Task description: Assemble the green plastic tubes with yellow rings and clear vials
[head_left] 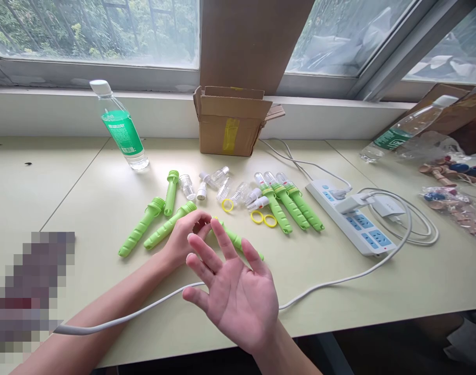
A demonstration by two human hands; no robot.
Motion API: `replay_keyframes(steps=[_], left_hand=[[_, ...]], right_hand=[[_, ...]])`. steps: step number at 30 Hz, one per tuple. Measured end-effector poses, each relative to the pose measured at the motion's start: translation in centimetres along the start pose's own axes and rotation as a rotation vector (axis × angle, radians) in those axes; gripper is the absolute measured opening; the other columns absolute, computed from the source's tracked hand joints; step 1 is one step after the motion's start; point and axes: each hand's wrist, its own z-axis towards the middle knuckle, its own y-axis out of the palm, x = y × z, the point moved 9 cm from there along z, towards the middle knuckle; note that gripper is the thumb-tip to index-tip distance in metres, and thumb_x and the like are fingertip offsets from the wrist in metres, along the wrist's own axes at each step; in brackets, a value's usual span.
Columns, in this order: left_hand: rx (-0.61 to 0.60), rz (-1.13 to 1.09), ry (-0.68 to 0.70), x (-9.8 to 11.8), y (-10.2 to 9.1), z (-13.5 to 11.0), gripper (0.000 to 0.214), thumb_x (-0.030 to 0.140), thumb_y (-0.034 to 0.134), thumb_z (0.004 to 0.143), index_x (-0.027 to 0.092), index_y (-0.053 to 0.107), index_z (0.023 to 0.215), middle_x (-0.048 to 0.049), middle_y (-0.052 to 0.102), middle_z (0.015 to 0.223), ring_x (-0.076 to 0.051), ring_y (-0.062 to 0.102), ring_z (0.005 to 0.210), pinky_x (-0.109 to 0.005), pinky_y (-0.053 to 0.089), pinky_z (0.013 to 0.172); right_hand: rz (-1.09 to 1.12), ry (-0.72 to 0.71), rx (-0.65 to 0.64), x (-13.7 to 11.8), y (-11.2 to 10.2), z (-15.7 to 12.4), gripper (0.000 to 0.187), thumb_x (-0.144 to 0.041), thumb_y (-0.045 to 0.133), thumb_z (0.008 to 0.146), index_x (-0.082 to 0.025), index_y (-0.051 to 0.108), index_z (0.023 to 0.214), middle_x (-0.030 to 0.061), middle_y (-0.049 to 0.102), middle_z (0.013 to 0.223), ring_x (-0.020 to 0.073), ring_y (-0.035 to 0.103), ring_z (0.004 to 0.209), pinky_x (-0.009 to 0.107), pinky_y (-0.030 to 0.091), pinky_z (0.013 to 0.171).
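Observation:
My left hand (185, 235) rests on the table with its fingers curled around the end of a green ribbed handle (238, 240) that carries a small yellow ring at its tip. My right hand (233, 289) hovers just in front of it, palm up, fingers spread, holding nothing. Three loose green handles (142, 226) lie left of my left hand. Three assembled handles with clear tops (287, 205) lie to the right. Yellow rings (263, 219) and small clear caps (206, 185) are scattered between them.
A green-labelled water bottle (122, 127) stands at the back left, an open cardboard box (232, 122) against the window ledge. A white power strip (355, 219) with cables lies right; its cord (331, 284) crosses the table front. Bagged wooden toys (452, 200) and another bottle (402, 130) lie far right.

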Motion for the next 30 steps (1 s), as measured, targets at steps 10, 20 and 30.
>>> replay_keyframes(steps=[10, 20, 30], left_hand=[[-0.023, 0.038, 0.077, 0.1, 0.5, -0.2, 0.007, 0.026, 0.053, 0.088, 0.021, 0.058, 0.085, -0.0003, 0.062, 0.076, -0.015, 0.059, 0.068, -0.027, 0.05, 0.058], [-0.05, 0.012, 0.063, 0.6, 0.6, 0.0, 0.009, 0.023, 0.051, 0.089, 0.022, 0.057, 0.082, 0.0004, 0.061, 0.076, -0.013, 0.057, 0.064, -0.027, 0.05, 0.057], [0.116, 0.102, 0.341, 2.0, -0.4, -0.6, 0.006, 0.016, 0.054, 0.089, 0.018, 0.058, 0.093, -0.0024, 0.063, 0.084, -0.012, 0.061, 0.074, -0.027, 0.054, 0.071]], right_hand=[[-0.041, 0.018, 0.03, 0.4, -0.6, -0.2, 0.054, -0.061, 0.019, 0.094, -0.04, 0.046, 0.135, 0.0031, 0.061, 0.132, 0.0232, 0.059, 0.115, 0.049, 0.045, 0.09], [-0.483, -0.184, -0.015, -3.2, 0.9, -1.1, 0.038, -0.04, 0.038, 0.094, -0.024, 0.064, 0.118, 0.0092, 0.07, 0.107, 0.0237, 0.064, 0.091, 0.042, 0.048, 0.081], [-2.144, -0.395, 0.073, -9.2, 0.1, 1.5, 0.04, -0.031, 0.056, 0.09, -0.023, 0.056, 0.129, 0.0121, 0.06, 0.124, 0.0305, 0.053, 0.116, 0.05, 0.043, 0.097]])
